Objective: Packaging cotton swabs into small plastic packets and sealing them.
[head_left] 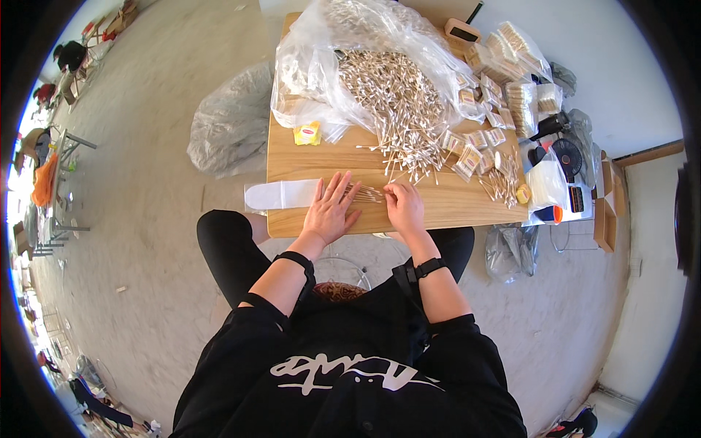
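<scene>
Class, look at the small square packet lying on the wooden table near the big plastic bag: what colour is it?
The small packet is yellow with a red mark, seen in the head view.

Wood, plastic film and cotton on a bench

The pale smooth wooden table [438, 208] is showing a matt grain — the crinkled clear plastic bag [343, 51] is shining glossy over thin wooden cotton-tipped sticks [398, 98]; a white matt paper-like sleeve [281, 194] is lying flat.

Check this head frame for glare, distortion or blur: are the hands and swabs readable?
Head view: strong fisheye bend with a black rim; the wooden table edges curve. Daylight blows out the left rim and glares on the clear plastic bag. Left hand, right hand and the cotton swabs are evenly lit and fairly sharp.
</scene>
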Demonstrator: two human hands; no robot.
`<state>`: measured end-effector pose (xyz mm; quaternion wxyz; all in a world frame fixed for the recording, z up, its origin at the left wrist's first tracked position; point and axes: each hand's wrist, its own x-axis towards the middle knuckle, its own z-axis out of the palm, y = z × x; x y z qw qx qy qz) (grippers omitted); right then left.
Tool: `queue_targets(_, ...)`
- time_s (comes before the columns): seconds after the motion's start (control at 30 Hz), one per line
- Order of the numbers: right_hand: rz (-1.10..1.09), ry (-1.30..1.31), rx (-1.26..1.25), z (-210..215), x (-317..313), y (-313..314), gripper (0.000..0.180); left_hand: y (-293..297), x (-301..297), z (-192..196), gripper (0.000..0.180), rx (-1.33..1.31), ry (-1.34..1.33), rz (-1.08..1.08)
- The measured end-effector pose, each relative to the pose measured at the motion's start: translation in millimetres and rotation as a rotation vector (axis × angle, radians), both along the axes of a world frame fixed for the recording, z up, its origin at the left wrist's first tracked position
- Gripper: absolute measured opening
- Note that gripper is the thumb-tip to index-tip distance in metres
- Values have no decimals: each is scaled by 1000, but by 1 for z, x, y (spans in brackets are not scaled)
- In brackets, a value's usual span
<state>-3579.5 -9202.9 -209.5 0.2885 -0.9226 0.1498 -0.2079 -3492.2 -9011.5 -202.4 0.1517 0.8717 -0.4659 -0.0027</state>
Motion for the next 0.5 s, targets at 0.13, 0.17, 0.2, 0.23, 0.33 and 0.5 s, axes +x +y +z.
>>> queue_targets(0.13,-39,-35,-2,-7,-3,9,15,-2,-1,-4,63,-4,13,-5)
queue_targets(0.17,-44,-50,4,-8,-3,14,14,-2,-2,-5,62,-16,3,-4)
queue_targets(0.2,-48,-68,6,-9,-2,14,14,-2,-1,-6,62,-17,-3,-9)
queue_targets(0.23,-53,-74,5,-9,-3,13,14,-1,-3,-8,60,-42,39,-26)
queue_targets(0.33,-64,-117,61,-13,-11,15,15,4,-6,-11,56,-97,98,-42)
queue_targets(0.5,-154,-43,43,-5,-20,6,21,8,-12,-16,55,-224,164,-29)
